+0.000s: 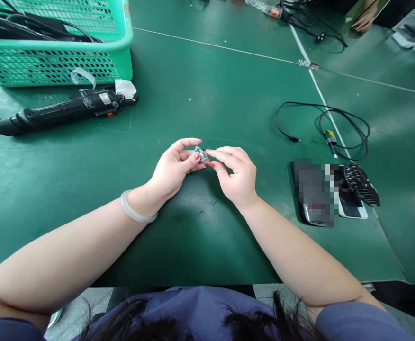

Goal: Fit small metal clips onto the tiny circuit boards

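Note:
A small silvery, shiny piece (201, 152), perhaps metal or clear-wrapped, is between my hands above the green table; its exact kind is too small to make out. My left hand (170, 166) pinches it between the thumb and the fingers beneath, while the index finger arches over it. From the other side, my right hand (238, 173) has its thumb and forefinger closed at the piece's right end. Fingers partly cover the piece. A pale bangle (136, 208) circles my left wrist.
A black electric screwdriver (68, 110) lies before a green basket (122, 61) of black cords and tools. At right are a looped cable (365, 128), two phones (316, 218) and a dark hair claw (362, 184). Another person's hand (365, 22) rests at the far right.

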`<state>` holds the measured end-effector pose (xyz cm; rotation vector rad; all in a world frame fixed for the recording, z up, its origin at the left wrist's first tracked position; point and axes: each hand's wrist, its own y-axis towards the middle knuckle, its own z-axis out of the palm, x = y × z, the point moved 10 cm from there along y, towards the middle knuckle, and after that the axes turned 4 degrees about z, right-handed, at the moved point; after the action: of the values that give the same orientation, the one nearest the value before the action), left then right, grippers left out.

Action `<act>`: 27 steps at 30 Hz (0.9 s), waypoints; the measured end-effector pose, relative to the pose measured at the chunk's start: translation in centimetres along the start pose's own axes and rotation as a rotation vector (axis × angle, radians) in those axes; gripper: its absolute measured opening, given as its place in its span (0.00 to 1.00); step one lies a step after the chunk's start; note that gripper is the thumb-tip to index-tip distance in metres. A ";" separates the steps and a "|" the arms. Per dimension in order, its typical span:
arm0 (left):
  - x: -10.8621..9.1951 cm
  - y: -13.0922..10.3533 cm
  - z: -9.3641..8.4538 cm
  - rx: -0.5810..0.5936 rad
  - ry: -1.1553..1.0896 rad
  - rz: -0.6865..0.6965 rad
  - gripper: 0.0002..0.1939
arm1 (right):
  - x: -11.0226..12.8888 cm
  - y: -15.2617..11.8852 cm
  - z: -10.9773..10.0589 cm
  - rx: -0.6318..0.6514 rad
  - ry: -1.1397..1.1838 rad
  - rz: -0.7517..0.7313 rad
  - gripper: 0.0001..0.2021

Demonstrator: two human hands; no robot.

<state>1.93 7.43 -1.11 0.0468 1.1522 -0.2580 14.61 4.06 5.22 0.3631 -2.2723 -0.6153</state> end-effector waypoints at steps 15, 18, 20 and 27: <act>-0.6 0.0 -1.3 -0.159 0.082 0.030 0.08 | -2.1 0.0 4.3 0.292 -0.125 0.070 0.08; -0.6 0.0 -1.4 -0.176 0.070 0.024 0.07 | -1.6 -0.1 3.6 0.254 -0.100 0.044 0.12; -0.6 -0.1 -1.7 -0.203 0.044 0.030 0.07 | -0.7 -0.2 3.3 0.234 -0.088 -0.003 0.12; -0.9 -0.1 -2.1 -0.253 -0.014 0.087 0.06 | 1.5 -0.9 5.7 0.374 -0.162 -0.091 0.07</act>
<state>-0.29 7.84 -1.18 -0.1269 1.1585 -0.0343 9.53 4.46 2.14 0.6201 -2.5392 -0.2670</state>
